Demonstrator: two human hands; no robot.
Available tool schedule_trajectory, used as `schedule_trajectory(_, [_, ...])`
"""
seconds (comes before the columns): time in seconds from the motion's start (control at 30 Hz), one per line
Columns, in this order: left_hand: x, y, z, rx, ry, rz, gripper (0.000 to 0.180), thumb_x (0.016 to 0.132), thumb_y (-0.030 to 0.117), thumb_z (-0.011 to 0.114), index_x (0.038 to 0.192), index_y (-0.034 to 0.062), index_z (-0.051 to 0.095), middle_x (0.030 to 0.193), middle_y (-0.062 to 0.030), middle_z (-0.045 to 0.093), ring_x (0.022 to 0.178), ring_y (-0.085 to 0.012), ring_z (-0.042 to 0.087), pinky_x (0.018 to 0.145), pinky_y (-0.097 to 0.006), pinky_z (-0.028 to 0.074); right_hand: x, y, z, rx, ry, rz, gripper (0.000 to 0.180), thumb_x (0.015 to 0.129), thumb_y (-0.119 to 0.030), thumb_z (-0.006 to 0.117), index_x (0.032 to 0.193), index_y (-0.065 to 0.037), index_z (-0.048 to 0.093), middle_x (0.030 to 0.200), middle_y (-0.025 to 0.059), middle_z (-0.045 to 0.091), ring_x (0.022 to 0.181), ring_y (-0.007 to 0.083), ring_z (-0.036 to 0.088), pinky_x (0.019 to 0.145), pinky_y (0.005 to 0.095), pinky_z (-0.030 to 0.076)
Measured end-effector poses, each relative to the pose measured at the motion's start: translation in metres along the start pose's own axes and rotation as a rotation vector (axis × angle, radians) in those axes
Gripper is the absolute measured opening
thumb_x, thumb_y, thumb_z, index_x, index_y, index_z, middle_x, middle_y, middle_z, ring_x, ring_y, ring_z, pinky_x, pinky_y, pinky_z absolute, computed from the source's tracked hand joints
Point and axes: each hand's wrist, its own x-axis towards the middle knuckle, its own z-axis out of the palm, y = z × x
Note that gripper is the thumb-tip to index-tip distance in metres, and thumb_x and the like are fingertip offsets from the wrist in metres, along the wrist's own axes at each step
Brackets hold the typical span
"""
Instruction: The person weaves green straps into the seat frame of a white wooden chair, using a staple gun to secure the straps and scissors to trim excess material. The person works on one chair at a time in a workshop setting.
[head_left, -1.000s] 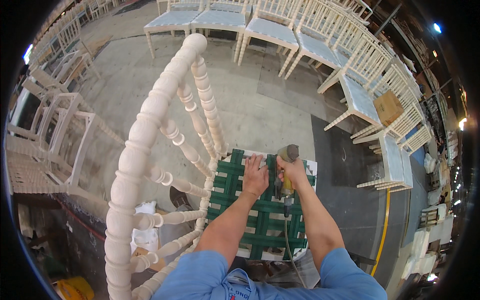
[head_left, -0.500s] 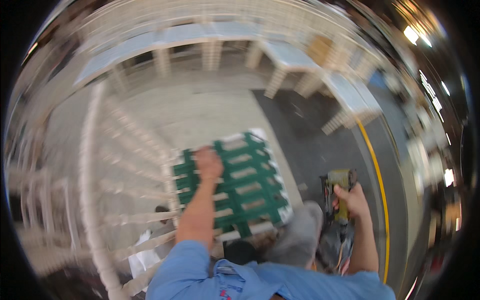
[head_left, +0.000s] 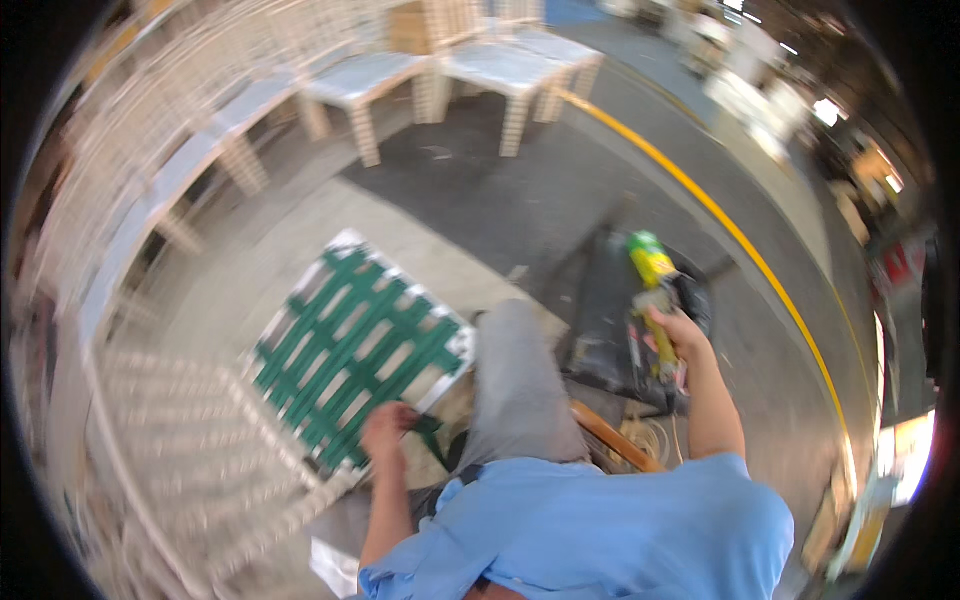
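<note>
A white chair frame lies on its side with its seat (head_left: 352, 352) woven from green webbing straps. My left hand (head_left: 388, 432) rests on the near edge of that seat, pinching a loose end of green strap (head_left: 428, 432). My right hand (head_left: 676, 336) is stretched out to the right and grips a yellow and green staple gun (head_left: 652, 290) by its handle, held over a dark mat (head_left: 610, 320) on the floor. My grey trouser leg (head_left: 518, 390) lies between both hands.
The chair's turned white back spindles (head_left: 190, 470) stretch to my lower left. Rows of unpainted white chairs (head_left: 380, 80) stand along the far side. A yellow line (head_left: 760, 270) runs across the concrete floor at right. A coil of cord (head_left: 640, 440) lies beside my right knee.
The view has swung to the right. My right hand has carried the staple gun off the seat and out to the right, above the dark mat. My left hand slid to the seat's near edge.
</note>
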Motion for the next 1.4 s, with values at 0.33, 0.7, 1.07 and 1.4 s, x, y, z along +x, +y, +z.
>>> schedule_trajectory(0.33, [-0.037, -0.019, -0.004, -0.587, 0.188, -0.657, 0.089, 0.095, 0.069, 0.055, 0.161, 0.0196, 0.021, 0.167, -0.018, 0.013, 0.15, -0.0494, 0.018, 0.117, -0.072, 0.02, 0.064, 0.029, -0.003, -0.964, -0.009, 0.063, 0.039, 0.091, -0.037, 0.075, 0.102, 0.001, 0.075, 0.079, 0.0119, 0.069, 0.063, 0.0231, 0.066, 0.054, 0.0415, 0.054])
schedule_trajectory(0.7, [-0.013, -0.044, 0.012, -0.473, 0.214, -0.523, 0.061, 0.102, 0.056, 0.055, 0.147, 0.0163, 0.047, 0.14, -0.0079, 0.053, 0.128, -0.0381, 0.043, 0.106, -0.064, 0.032, 0.022, -0.019, -0.008, -0.633, -0.107, -0.437, 0.033, 0.096, -0.021, 0.07, 0.12, 0.001, 0.067, 0.087, 0.0025, 0.067, 0.072, 0.009, 0.059, 0.061, 0.0256, 0.045])
schedule_trajectory(1.07, [-0.006, -0.057, 0.031, -0.322, 0.305, -0.325, 0.063, 0.095, 0.049, 0.07, 0.143, 0.0101, 0.054, 0.14, -0.0091, 0.057, 0.132, -0.032, 0.047, 0.101, -0.06, 0.043, -0.045, -0.008, 0.208, -0.545, -0.818, -0.567, 0.036, 0.096, -0.014, 0.069, 0.129, 0.001, 0.066, 0.101, 0.0036, 0.071, 0.093, 0.012, 0.065, 0.081, 0.0266, 0.053])
schedule_trajectory(1.4, [-0.029, -0.099, 0.04, 0.052, -0.072, -0.464, 0.039, 0.086, 0.028, 0.083, 0.115, 0.0046, 0.074, 0.101, -0.0083, 0.073, 0.092, -0.0236, 0.068, 0.074, -0.04, 0.054, -0.019, 0.125, 0.363, -1.194, -1.201, -0.029, 0.051, 0.096, -0.047, 0.07, 0.131, -0.009, 0.066, 0.117, 0.0064, 0.069, 0.097, 0.0189, 0.065, 0.083, 0.0399, 0.053])
